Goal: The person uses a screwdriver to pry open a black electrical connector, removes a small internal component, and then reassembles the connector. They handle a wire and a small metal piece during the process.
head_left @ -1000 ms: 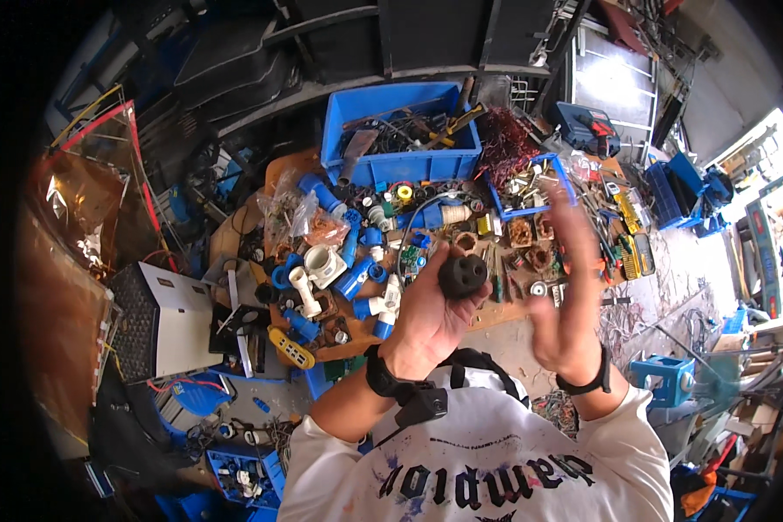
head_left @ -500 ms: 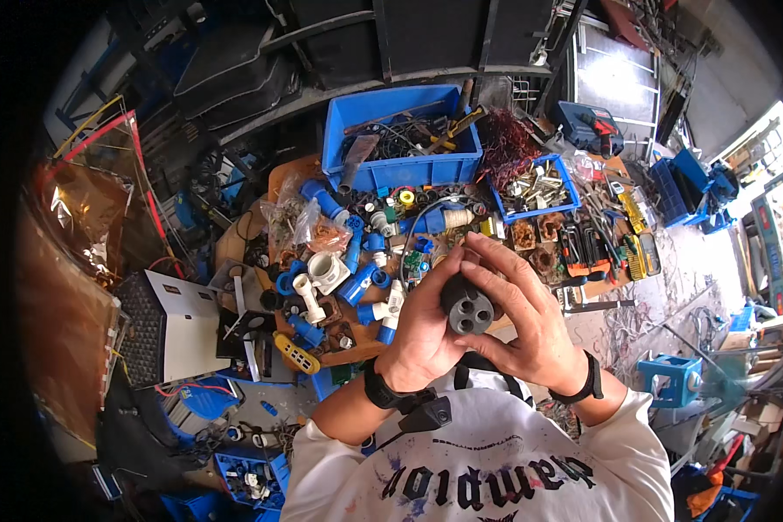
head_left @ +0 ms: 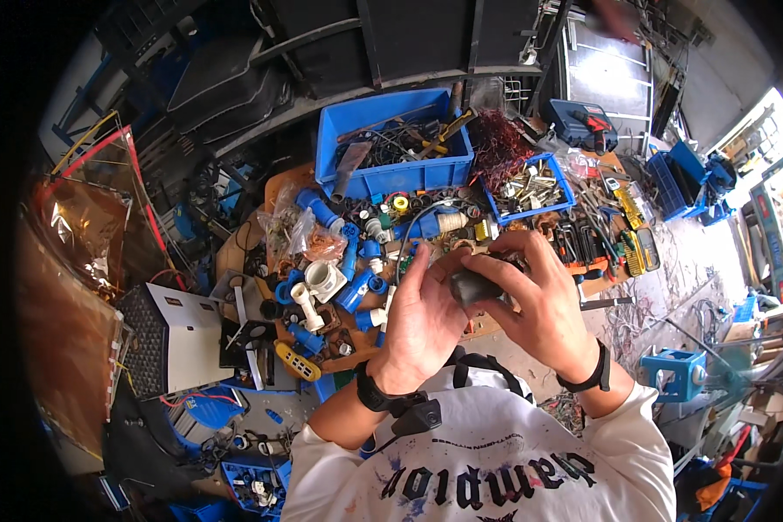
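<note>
A dark cylindrical part is held in front of me between both hands, above the cluttered workbench. My right hand is closed round it, fingers over its top. My left hand has its fingers curled against the part's far side, with the thumb raised apart at the left; some fingertips are hidden. The part's holed end is not clearly visible. Just beyond my hands lie blue and white pipe fittings, small rusty parts and hand tools.
A large blue crate of tools and cables stands at the back, beside a small blue tray of metal pieces. A white padded case sits left, a yellow power strip at the bench's front, and a blue stand at the right.
My right hand, apart a second ago, came onto the dark part. Since then the part has been turned from showing its holed end to lying more sideways, and my left thumb has lifted off it.
</note>
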`<state>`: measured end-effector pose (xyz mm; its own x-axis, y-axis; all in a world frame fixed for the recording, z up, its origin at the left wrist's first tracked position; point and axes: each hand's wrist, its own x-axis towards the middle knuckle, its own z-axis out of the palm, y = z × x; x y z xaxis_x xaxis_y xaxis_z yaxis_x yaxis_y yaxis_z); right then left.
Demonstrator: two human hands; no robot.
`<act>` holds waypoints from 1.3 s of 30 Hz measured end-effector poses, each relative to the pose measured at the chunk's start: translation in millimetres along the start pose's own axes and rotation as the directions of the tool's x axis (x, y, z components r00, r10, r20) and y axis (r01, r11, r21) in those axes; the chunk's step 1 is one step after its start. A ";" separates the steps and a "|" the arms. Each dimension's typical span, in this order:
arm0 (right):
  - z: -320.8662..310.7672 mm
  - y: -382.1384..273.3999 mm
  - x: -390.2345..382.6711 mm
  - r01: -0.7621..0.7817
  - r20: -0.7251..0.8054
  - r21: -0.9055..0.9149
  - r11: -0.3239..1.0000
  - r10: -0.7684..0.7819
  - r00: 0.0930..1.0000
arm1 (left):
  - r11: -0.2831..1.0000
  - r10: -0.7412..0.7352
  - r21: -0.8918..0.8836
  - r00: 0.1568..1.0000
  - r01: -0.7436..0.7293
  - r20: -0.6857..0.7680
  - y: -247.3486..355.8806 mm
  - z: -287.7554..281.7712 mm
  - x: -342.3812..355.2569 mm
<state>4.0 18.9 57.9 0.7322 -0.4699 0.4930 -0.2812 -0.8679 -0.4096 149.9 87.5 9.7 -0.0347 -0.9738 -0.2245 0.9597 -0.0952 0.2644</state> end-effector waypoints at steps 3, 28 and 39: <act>-0.7 1.0 1.8 -0.032 0.066 0.006 0.999 0.031 0.997 | 0.997 -0.002 0.076 1.000 0.002 -0.005 -1.1 4.2 -0.9; 7.5 6.8 6.1 -0.002 -0.026 0.320 0.947 0.011 1.000 | 0.912 0.183 0.373 0.983 -0.171 0.002 -4.4 2.0 -4.2; 12.0 7.2 0.9 -0.013 -0.050 0.334 0.942 0.031 0.998 | 0.689 0.446 0.601 0.891 -0.405 0.089 -10.9 10.5 -11.6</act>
<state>10.1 14.1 46.2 0.6914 -0.5040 0.5177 -0.0668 -0.7580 -0.6488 136.9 97.7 19.3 0.3720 -0.9282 0.0009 0.5082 0.2045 0.8366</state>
